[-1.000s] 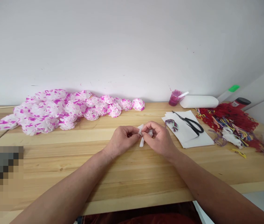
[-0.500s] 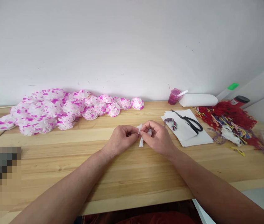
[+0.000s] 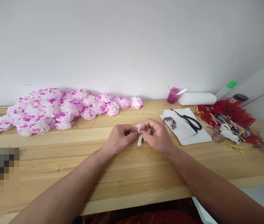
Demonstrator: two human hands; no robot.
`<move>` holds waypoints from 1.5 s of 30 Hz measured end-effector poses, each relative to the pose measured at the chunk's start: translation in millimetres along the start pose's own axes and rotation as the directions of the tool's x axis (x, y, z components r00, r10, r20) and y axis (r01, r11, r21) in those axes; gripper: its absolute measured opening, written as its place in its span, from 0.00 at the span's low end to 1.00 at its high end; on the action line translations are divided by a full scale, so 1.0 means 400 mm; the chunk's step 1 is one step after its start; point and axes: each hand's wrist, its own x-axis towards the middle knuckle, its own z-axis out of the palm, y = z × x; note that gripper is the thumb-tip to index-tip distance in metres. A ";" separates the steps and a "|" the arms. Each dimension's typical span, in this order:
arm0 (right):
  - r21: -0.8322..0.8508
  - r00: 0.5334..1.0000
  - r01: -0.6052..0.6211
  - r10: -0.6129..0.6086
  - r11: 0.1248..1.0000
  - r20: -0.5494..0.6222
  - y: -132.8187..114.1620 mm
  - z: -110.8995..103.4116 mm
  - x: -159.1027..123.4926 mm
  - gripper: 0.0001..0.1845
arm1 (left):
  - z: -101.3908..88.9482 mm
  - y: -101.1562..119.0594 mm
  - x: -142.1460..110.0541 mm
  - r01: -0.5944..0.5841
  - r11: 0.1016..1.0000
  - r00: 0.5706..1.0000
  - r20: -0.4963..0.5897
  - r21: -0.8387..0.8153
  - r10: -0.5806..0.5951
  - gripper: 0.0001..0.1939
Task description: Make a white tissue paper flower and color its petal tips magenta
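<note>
Over the middle of the wooden table [image 3: 132, 174], my left hand [image 3: 119, 139] and my right hand [image 3: 157, 135] meet. Both pinch a small folded piece of white paper [image 3: 139, 139] between fingertips. One end of the paper hangs down toward the tabletop. The fingers of both hands are curled closed around it.
A heap of white and pink paper flowers [image 3: 52, 109] lies at the back left along the wall. To the right are white paper sheets [image 3: 188, 130] with black scissors [image 3: 189, 119] and a few coloured ties [image 3: 171, 122], a pink cup [image 3: 173, 95], a white roll [image 3: 197, 98], and a pile of red and coloured ties [image 3: 227, 119].
Both hands stay on the paper, fingers working it slightly. The hanging end has swung a little left. The view has drifted slightly.
</note>
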 end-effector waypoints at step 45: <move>0.104 0.998 -0.032 0.026 0.994 0.052 0.002 -0.004 0.001 0.03 | -0.003 0.009 -0.007 0.026 1.000 1.000 0.002 0.005 -0.026 0.16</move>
